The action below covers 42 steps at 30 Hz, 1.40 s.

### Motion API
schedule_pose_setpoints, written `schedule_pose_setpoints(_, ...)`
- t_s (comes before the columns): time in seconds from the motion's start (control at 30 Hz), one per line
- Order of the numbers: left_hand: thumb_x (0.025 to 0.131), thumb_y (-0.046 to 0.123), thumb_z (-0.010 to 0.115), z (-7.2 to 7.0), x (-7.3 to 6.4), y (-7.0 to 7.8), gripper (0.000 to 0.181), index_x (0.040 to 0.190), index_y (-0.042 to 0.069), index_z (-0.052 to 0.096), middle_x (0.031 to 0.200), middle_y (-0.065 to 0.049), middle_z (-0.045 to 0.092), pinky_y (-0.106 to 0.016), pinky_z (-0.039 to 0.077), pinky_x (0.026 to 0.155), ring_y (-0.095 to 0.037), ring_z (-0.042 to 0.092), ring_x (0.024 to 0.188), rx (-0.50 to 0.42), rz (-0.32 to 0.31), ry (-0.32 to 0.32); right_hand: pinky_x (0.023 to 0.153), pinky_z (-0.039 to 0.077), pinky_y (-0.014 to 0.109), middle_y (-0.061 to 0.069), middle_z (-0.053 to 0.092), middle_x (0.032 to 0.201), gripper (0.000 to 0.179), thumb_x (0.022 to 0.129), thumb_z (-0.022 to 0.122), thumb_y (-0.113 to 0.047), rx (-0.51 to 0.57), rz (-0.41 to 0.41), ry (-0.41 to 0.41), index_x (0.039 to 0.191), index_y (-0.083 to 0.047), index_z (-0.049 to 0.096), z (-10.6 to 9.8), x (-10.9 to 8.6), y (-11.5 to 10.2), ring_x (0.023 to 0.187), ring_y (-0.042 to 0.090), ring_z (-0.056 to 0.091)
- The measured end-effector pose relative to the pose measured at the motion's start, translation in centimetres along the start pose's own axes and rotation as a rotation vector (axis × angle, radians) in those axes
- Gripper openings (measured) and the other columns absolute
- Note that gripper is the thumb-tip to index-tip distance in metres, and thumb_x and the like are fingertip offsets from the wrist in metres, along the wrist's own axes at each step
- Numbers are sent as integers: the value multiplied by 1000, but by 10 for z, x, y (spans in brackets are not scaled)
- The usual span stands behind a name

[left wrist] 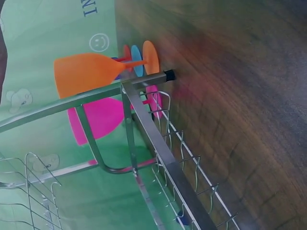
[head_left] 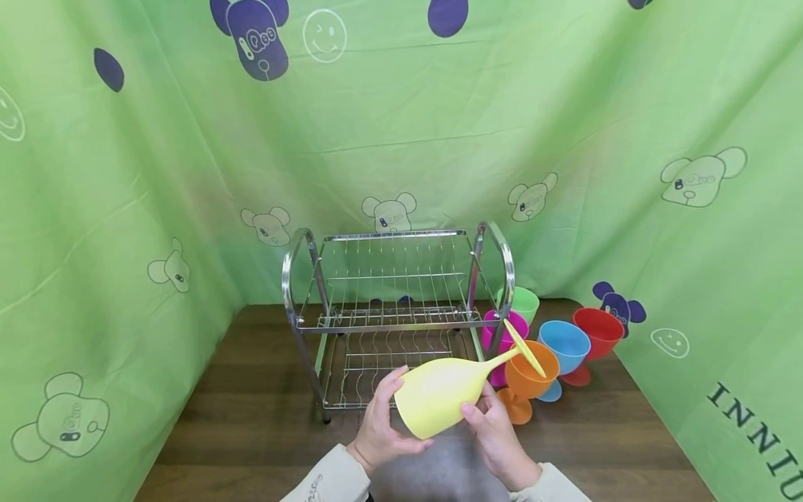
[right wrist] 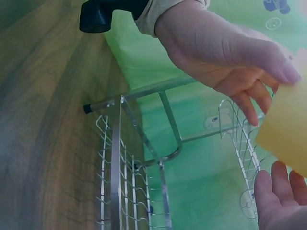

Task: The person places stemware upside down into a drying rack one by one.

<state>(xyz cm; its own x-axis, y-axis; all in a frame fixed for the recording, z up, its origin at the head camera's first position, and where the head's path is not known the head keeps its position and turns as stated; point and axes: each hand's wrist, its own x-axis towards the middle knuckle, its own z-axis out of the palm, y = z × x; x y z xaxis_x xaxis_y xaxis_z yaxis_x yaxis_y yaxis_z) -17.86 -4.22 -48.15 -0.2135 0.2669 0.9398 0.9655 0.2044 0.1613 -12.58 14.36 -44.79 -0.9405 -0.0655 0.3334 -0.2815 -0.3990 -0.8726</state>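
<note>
A yellow plastic goblet is held tilted on its side in front of the rack, with its mouth low to the left and its round foot up to the right. My left hand grips the bowl at the rim end, thumb below and fingers above. Around the bowl near the stem, my right hand holds it with the thumb on the near side. In the right wrist view both the left hand and the right hand are at the yellow bowl. The left wrist view shows neither the goblet nor clear fingers.
A two-tier metal dish rack stands on the wooden table. At its right are upright goblets: orange, magenta, blue, red and green. Green printed cloth surrounds the table.
</note>
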Motion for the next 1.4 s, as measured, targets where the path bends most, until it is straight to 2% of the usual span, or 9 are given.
schedule_pose_setpoints(0.13, 60, 30, 86, -3, 1, 4, 88, 123, -12, 41, 123, -28, 50, -31, 40, 102, -39, 55, 111, 27, -64, -26, 81, 50, 19, -9, 64, 111, 42, 90, 56, -5, -80, -39, 37, 124, -30, 53, 3, 1, -2, 96, 4, 60)
schedule_pose_setpoints(0.33, 47, 22, 91, -5, 4, 12, 99, 128, -9, 45, 125, -22, 56, -35, 46, 96, -32, 57, 113, 73, -205, -83, 83, 51, 21, -8, 61, 116, 56, 88, 57, 0, -73, -62, 18, 132, -34, 50, 5, 4, -3, 100, 6, 61)
schedule_pose_setpoints(0.43, 46, 21, 92, -6, 2, 16, 101, 131, -6, 45, 124, -18, 58, -37, 50, 89, -28, 59, 108, 62, -289, -110, 83, 52, 23, -7, 60, 117, 58, 88, 57, -1, -56, -69, -21, 136, -34, 48, 5, 7, -2, 101, 7, 61)
schedule_pose_setpoints(0.57, 49, 18, 91, -6, -1, 18, 95, 131, -2, 46, 122, -14, 59, -36, 49, 88, -23, 57, 105, -38, -405, -128, 84, 51, 24, -7, 59, 120, 61, 88, 61, -4, -51, -83, -88, 139, -33, 45, 4, 9, -3, 104, 8, 60)
schedule_pose_setpoints(0.7, 50, 16, 90, -7, 0, 18, 92, 130, 1, 47, 121, -13, 57, -38, 47, 93, -22, 54, 109, -99, -475, -145, 84, 51, 24, -7, 60, 119, 63, 85, 62, -3, -67, -91, -99, 138, -34, 46, 4, 10, -4, 103, 8, 61)
schedule_pose_setpoints(0.8, 50, 18, 90, -8, 1, 20, 92, 130, 3, 48, 124, -13, 55, -43, 45, 95, -25, 50, 115, -82, -519, -169, 83, 52, 23, -7, 60, 118, 63, 84, 62, -1, -81, -99, -87, 136, -33, 48, 4, 11, -4, 102, 8, 62)
schedule_pose_setpoints(0.97, 50, 23, 89, -9, 3, 22, 92, 131, 6, 48, 127, -10, 55, -54, 42, 95, -31, 42, 125, -30, -544, -194, 82, 52, 23, -7, 61, 116, 62, 83, 65, -2, -131, -133, -95, 134, -32, 49, 2, 13, -4, 100, 8, 61)
schedule_pose_setpoints(1.27, 53, 29, 88, -10, 3, 19, 92, 131, 1, 48, 130, -13, 54, -53, 41, 97, -33, 41, 124, -15, -504, -224, 79, 53, 22, -7, 61, 115, 67, 79, 62, 6, -214, -221, -94, 135, -28, 50, -1, 17, -3, 97, 7, 62)
schedule_pose_setpoints(1.4, 57, 33, 87, -15, 3, 17, 91, 132, 0, 48, 132, -14, 51, -56, 39, 97, -35, 40, 125, -40, -556, -233, 80, 52, 21, -9, 62, 113, 69, 76, 62, 8, -241, -223, -75, 134, -28, 51, -2, 18, -3, 96, 6, 61)
